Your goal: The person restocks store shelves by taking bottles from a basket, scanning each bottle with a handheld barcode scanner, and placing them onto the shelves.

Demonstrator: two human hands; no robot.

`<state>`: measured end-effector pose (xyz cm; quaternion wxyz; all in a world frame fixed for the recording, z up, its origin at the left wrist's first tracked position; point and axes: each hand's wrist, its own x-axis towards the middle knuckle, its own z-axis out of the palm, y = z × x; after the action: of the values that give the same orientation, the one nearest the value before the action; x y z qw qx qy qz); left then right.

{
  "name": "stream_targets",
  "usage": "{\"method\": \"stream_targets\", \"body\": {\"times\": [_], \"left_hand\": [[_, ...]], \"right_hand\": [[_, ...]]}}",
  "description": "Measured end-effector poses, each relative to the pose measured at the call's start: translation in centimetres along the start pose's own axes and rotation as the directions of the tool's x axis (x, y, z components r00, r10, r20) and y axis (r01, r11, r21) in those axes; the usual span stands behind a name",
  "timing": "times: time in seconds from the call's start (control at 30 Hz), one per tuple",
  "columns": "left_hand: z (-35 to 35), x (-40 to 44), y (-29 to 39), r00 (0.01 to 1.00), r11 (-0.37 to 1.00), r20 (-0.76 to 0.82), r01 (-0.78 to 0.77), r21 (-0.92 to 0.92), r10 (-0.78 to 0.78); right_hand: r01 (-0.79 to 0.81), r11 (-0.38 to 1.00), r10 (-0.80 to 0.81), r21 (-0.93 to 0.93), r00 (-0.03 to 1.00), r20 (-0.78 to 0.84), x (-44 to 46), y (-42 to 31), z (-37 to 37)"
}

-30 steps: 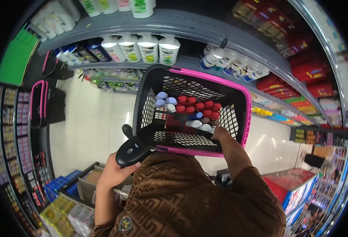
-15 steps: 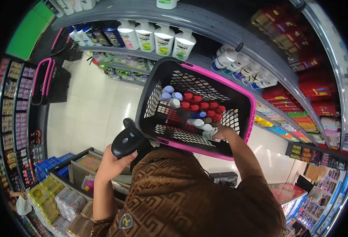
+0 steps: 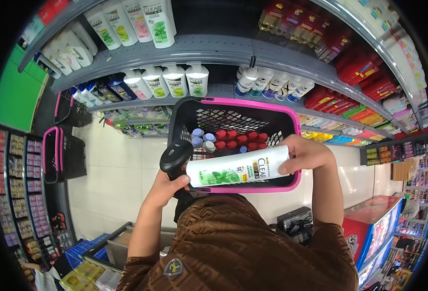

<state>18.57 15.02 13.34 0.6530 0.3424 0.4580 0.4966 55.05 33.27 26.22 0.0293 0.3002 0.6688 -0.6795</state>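
My left hand (image 3: 164, 190) is closed around a black handheld barcode scanner (image 3: 176, 154). In my right hand (image 3: 308, 155) is a white CLEAR shampoo bottle (image 3: 226, 170) with a green leaf print, gripped at its right end and lying almost level. Its left end is close to the scanner and my left thumb; whether they touch I cannot tell. Beneath the bottle is a black shopping basket with a pink rim (image 3: 252, 102). Inside stand several red-topped bottles (image 3: 231, 139) and blue-capped bottles (image 3: 198, 133); the shampoo bottle hides the basket's near part.
Ahead, grey shelves (image 3: 209, 51) carry shampoo bottles (image 3: 160, 24) and red packs (image 3: 357, 68). Two more black baskets with pink handles (image 3: 53, 155) stand at the left. A red-topped display case (image 3: 369, 213) is at lower right, and a blue crate (image 3: 87, 250) at lower left.
My right hand has come up out of the basket with the shampoo bottle and now holds it sideways above the basket. The scanner has moved up beside the bottle's left end. The view has shifted upward.
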Motion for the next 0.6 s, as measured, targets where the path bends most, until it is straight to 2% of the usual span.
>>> {"method": "stream_targets", "body": {"times": [0.03, 0.1, 0.17, 0.23, 0.27, 0.3, 0.37, 0.4, 0.43, 0.47, 0.5, 0.57, 0.6], "left_hand": [[0.4, -0.4, 0.6, 1.0, 1.0, 0.002, 0.005, 0.019, -0.005], [1.6, -0.9, 2.0, 0.997, 0.977, -0.046, 0.056, -0.204, -0.066], [2.1, -0.5, 2.4, 0.995, 0.995, -0.095, 0.005, -0.096, -0.014], [1.3, -0.8, 1.4, 0.978, 0.995, -0.195, -0.086, -0.051, 0.075], [1.6, -1.3, 1.4, 0.953, 0.986, -0.254, -0.146, 0.079, 0.162], [2.4, -1.4, 1.0, 0.9, 0.932, -0.289, -0.257, 0.254, 0.327], [5.3, -1.7, 2.1, 0.909, 0.882, -0.222, -0.245, 0.403, 0.354], [6.4, -1.7, 2.1, 0.92, 0.859, -0.227, -0.182, 0.479, 0.321], [6.4, -1.7, 1.4, 0.913, 0.725, -0.115, -0.228, 0.65, 0.391], [6.8, -1.4, 1.0, 0.921, 0.716, -0.115, -0.205, 0.668, 0.372], [7.4, -1.1, 0.7, 0.93, 0.706, -0.115, -0.181, 0.685, 0.35], [9.4, -1.2, 3.4, 0.966, 0.641, 0.044, -0.204, 0.74, 0.256], [9.3, -1.5, 4.2, 0.978, 0.677, 0.105, -0.202, 0.707, 0.183]], "right_hand": [[0.015, 1.0, -0.015, 0.012, 1.0, -0.005, 0.4, 0.4, 0.0], [0.067, 0.988, -0.058, 0.141, 0.996, -0.064, 1.6, 0.9, 0.3], [0.145, 0.977, -0.133, 0.155, 0.987, -0.087, 2.8, 2.0, 1.1], [0.19, 0.948, -0.134, 0.256, 0.966, -0.222, 3.8, 2.4, 2.2], [0.221, 0.917, -0.102, 0.332, 0.934, -0.342, 4.7, 2.9, 3.0], [0.3, 0.833, -0.046, 0.464, 0.875, -0.483, 6.3, 4.2, 4.3], [0.623, 0.56, -0.128, 0.546, 0.716, -0.686, 9.6, 4.4, 8.7], [0.667, 0.377, -0.138, 0.642, 0.726, -0.674, 10.4, 4.4, 9.5], [0.677, 0.177, -0.149, 0.714, 0.736, -0.661, 11.0, 4.3, 10.3], [0.657, -0.023, 0.015, 0.754, 0.754, -0.656, 11.0, 2.8, 11.2], [0.635, -0.093, 0.116, 0.767, 0.772, -0.625, 11.5, 2.6, 11.8], [0.492, -0.076, 0.143, 0.867, 0.866, -0.478, 12.4, 4.0, 12.4], [0.4, -0.017, 0.117, 0.917, 0.911, -0.395, 11.6, 4.3, 12.4]]}}
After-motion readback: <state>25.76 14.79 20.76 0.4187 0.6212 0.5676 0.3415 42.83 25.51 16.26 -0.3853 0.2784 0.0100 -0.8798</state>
